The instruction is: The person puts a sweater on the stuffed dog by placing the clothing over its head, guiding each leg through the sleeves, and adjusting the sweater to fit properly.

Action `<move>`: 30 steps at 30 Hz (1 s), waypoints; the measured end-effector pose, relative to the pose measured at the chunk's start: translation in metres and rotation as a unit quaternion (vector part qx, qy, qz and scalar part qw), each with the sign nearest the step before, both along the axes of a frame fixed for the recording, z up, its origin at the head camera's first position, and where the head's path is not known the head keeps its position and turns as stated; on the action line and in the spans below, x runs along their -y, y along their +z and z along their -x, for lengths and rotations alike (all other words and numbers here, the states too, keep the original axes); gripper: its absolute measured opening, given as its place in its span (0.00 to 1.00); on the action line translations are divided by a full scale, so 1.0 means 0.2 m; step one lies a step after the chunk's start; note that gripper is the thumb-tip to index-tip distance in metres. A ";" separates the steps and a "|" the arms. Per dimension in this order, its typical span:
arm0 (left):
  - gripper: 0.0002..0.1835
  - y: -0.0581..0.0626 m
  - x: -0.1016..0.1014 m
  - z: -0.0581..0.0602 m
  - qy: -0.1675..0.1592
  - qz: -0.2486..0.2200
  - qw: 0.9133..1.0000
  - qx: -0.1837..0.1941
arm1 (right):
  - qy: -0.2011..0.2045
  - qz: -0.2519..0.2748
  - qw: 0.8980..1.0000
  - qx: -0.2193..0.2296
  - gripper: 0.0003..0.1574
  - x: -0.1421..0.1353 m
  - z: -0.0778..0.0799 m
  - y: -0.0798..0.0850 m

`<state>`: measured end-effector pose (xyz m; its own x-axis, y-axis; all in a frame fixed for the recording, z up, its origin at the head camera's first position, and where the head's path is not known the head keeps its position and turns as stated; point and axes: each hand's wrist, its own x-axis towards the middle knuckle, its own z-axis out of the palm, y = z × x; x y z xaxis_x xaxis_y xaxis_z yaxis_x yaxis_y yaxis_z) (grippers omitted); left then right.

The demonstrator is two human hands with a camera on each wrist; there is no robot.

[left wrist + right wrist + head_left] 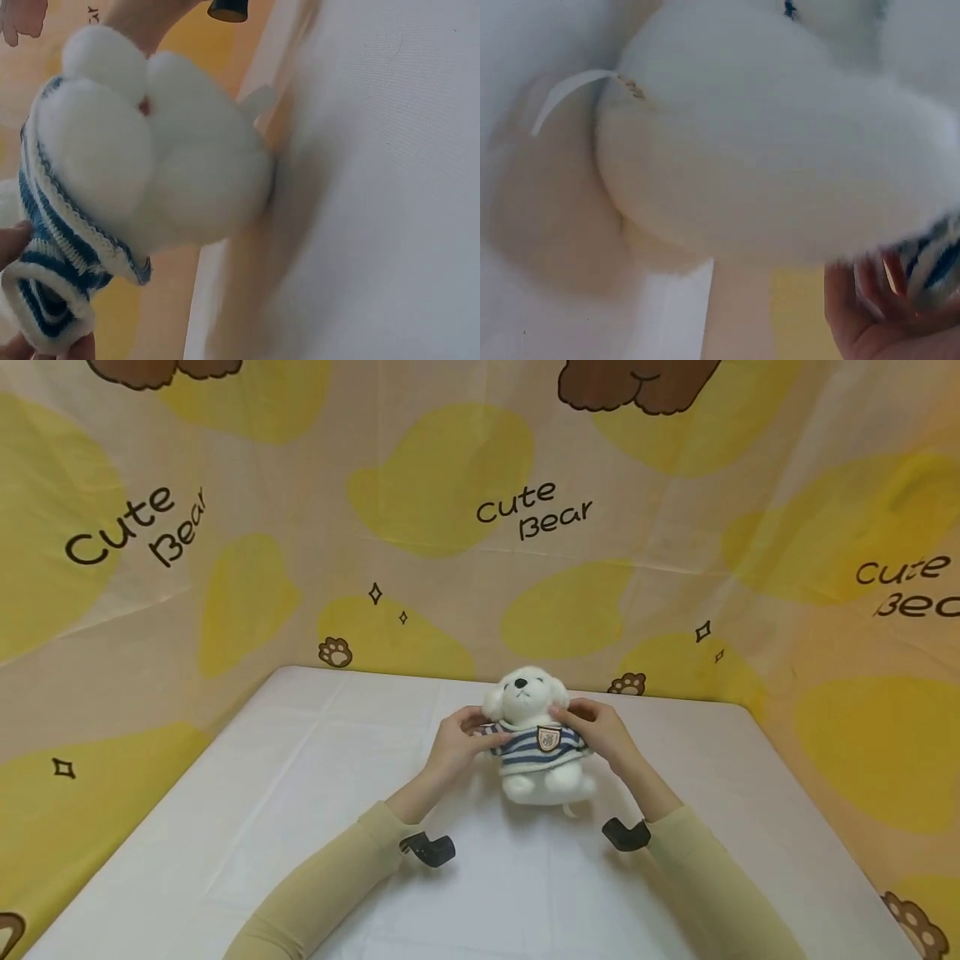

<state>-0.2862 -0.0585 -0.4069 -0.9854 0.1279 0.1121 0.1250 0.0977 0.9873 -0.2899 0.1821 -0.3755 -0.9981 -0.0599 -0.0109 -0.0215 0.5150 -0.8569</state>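
A white plush dog in a blue-and-white striped sweater is held upright above the white table, tilted slightly back. The person's left hand pinches its sleeve and side at the left. At the right, the right hand grips the other side by the shoulder, thumb at the chest. Close up in the left wrist view are the rounded feet and underside of the plush dog. The right wrist view shows its blurred white bottom with a small tag, and the right hand at the striped sleeve.
The white table ends at a back edge just behind the toy. Patterned yellow cloth surrounds it on the back and sides. Black curved pieces sit at both wrists, below the sleeve cuffs.
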 end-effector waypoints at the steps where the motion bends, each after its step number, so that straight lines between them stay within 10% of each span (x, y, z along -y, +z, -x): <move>1: 0.29 0.00 0.00 0.00 0.004 -0.003 1.000 -0.008 | 0.006 0.001 1.000 -0.001 0.37 -0.01 0.00 0.00; 12: 0.30 -0.01 0.09 0.04 -0.017 -0.031 0.999 0.011 | 0.084 -0.013 0.996 -0.007 0.37 0.01 -0.06 -0.01; 30: 0.37 -0.09 0.22 0.09 -0.012 0.028 0.996 0.087 | 0.074 0.002 0.997 -0.013 0.31 0.16 -0.02 -0.07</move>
<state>-0.3048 -0.1018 -0.4244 -0.9860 0.1523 -0.0673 -0.0440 0.1517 0.9874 -0.2851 0.1494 -0.3892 -0.9782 -0.2070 0.0159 -0.1199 0.5009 -0.8572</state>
